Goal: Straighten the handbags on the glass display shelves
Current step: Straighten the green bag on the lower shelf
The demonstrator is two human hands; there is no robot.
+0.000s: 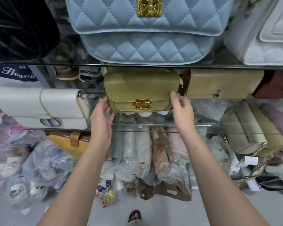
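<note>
My right hand [181,108] pinches the green bag [140,88] at three o'clock, left hand [101,116] flat at nine; I'd nudge evenly to square it.

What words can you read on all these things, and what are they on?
"Hevei", cut off: white script on a navy patch, upper left.
Print on the brown paper bag: too blurred to read.
Print on the white tag, lower right: too small to read.

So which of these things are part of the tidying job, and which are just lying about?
Job: olive handbag, held between left hand and right hand; white handbag, blue quilted handbag and tan handbag on the glass shelves.
Lying about: plastic-wrapped goods and brown paper bag on the floor.
</note>
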